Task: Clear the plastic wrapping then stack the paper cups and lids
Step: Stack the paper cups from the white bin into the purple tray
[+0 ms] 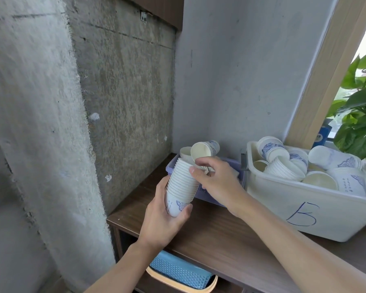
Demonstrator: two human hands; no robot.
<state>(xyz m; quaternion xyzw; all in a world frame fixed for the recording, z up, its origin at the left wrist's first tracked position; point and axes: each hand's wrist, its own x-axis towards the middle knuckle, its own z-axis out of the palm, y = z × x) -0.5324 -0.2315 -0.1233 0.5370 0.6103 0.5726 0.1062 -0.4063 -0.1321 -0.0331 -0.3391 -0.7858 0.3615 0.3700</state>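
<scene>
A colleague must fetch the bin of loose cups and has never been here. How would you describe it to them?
On the dark wooden counter, go to the right end, beside the leafy plant. There stands a white plastic tub full of loose paper cups. Unlike the smaller lavender tray to its left, it bears a large handwritten blue B on its front.
</scene>
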